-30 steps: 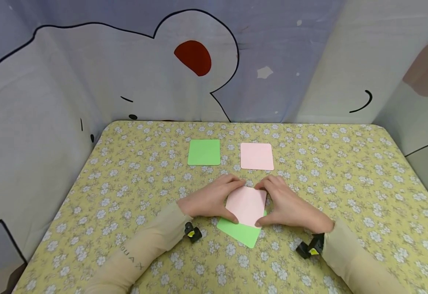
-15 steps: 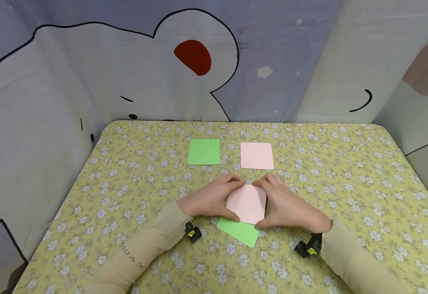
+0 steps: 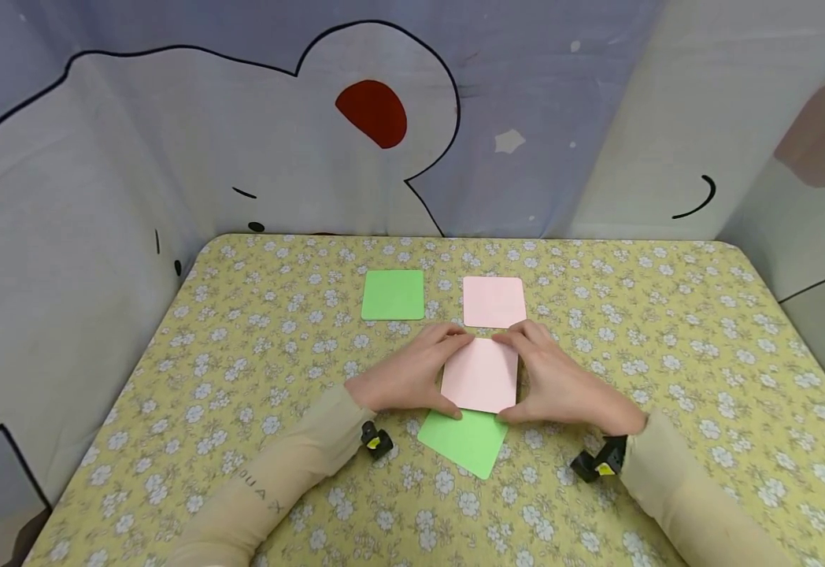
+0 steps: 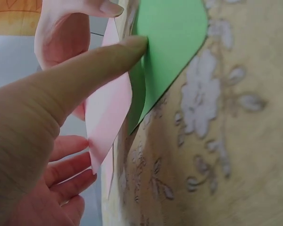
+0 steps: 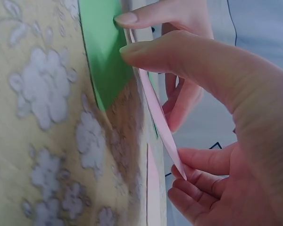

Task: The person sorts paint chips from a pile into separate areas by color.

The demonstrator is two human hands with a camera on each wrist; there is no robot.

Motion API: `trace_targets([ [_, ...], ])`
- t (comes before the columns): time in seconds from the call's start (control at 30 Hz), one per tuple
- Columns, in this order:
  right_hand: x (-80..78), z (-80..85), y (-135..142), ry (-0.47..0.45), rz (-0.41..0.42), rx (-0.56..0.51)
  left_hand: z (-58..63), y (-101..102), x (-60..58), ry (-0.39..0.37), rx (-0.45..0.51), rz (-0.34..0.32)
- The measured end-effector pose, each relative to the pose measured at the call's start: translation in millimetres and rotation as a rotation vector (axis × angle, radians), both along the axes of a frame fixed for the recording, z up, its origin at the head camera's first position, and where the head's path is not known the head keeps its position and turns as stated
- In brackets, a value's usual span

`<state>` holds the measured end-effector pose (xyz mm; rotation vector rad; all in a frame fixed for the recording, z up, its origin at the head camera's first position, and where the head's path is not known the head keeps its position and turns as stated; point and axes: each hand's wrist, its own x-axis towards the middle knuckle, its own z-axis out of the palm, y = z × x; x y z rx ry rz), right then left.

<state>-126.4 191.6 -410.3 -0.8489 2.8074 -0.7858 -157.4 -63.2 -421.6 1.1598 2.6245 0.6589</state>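
Between my hands is a pink square card (image 3: pixel 480 376) with rounded corners. My left hand (image 3: pixel 419 370) pinches its left side, thumb at the near edge and fingers at the far edge. My right hand (image 3: pixel 557 382) holds the right side likewise. Both wrist views show the pink card (image 4: pixel 106 110) raised off the cloth, fingertips at its far corners. Below it, a green card (image 3: pixel 464 442) lies turned at an angle on the cloth, its far part hidden by the pink one. In the right wrist view, both thumbs are near this green card (image 5: pixel 101 52).
Farther back, another green card (image 3: pixel 394 295) and another pink card (image 3: pixel 493 302) lie flat side by side. The table has a yellow floral cloth (image 3: pixel 257 425). A printed curtain (image 3: pixel 278 142) hangs behind the table's far edge.
Both hands have moved the held pink card away from me, toward the back pink card. More of the green card beneath now shows. The two back cards have stayed in place.
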Motion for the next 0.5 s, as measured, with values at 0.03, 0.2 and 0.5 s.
trace_targets([
  [0.03,-1.5,0.2,0.8,0.007,0.001,-0.002,0.7,0.1,-1.0,0.003,0.001,0.003],
  [0.2,-8.6,3.4,5.2,0.024,-0.002,-0.004,3.4,1.4,-8.2,0.027,-0.002,0.006],
  [0.5,-26.3,6.8,12.3,0.057,-0.022,-0.009,9.1,10.8,-29.5,0.033,0.004,0.030],
])
